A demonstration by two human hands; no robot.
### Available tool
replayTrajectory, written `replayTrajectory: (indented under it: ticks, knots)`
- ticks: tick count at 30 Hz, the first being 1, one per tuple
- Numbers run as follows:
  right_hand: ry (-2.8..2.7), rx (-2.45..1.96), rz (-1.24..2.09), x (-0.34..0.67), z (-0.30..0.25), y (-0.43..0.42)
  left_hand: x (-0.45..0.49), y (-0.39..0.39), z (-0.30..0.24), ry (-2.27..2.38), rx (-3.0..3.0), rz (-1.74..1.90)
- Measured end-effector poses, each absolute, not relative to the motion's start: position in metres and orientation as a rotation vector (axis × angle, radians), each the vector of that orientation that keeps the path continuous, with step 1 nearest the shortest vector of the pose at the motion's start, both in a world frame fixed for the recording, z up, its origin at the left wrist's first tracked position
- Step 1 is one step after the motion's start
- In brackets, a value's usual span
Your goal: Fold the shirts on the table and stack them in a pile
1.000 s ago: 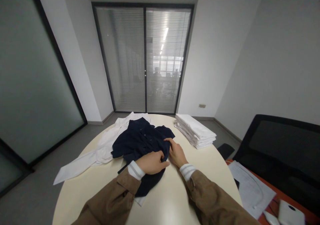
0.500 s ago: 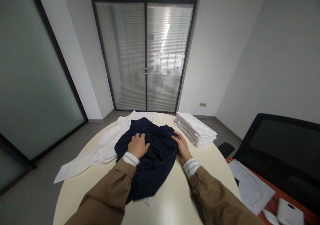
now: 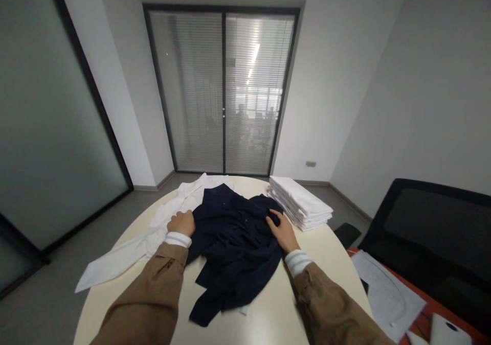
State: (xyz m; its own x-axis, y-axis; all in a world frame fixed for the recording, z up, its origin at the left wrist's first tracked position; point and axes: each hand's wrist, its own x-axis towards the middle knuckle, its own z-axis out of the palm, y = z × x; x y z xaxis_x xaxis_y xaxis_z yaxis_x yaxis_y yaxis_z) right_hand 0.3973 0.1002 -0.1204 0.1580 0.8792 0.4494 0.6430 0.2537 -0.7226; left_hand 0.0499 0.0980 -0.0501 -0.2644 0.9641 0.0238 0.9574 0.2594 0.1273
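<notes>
A dark navy shirt [image 3: 238, 243] with small buttons lies rumpled on the round table [image 3: 268, 304], its lower part spread toward me. My left hand [image 3: 182, 224] is closed at the shirt's left edge, fingers curled on the navy cloth. At the right edge, my right hand [image 3: 282, 231] pinches the fabric between thumb and fingers near the shoulder area. Behind and left of the navy shirt is a crumpled white shirt [image 3: 169, 214], one sleeve hanging past the table's left edge. A bit of white shows beneath the navy cloth near its lower end.
A stack of folded white garments [image 3: 301, 202] stands at the table's back right. To the right are a black mesh chair [image 3: 433, 243] and an orange surface holding papers [image 3: 383, 289] and a white device [image 3: 448, 329]. A glass door [image 3: 222, 89] with blinds is beyond.
My left hand has moved left from the middle of the navy shirt to its left edge. The shirt is spread wider, its lower part shifted. My right hand stays at the right edge.
</notes>
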Motion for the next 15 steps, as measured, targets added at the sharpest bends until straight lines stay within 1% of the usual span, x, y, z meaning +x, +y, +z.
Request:
replayTrajectory:
  ticks: [3, 6, 8, 10, 13, 15]
  knots:
    - [-1.716, -1.546, 0.317, 0.387, -0.114, 0.09, 0.05, 0.101, -0.046, 2.418, 1.844, 0.218]
    - [-1.875, -1.578, 0.314, 0.378, -0.107, 0.081, 0.057, 0.106, -0.036, 2.279, 1.875, 0.455]
    - [-1.935, -1.592, 0.312, 0.374, -0.106, 0.078, 0.066, 0.108, -0.031, 2.041, 1.945, 0.685]
    - [-1.95, -1.615, 0.31, 0.372, -0.107, 0.079, 0.076, 0.106, -0.03, 1.717, 2.009, 0.827]
    - [-1.905, -1.642, 0.284, 0.374, -0.113, 0.085, 0.088, 0.102, -0.038, 1.4, 2.054, 0.849]
    - [-1.851, -1.621, 0.25, 0.378, -0.116, 0.089, 0.092, 0.101, -0.044, 1.389, 2.072, 0.877]
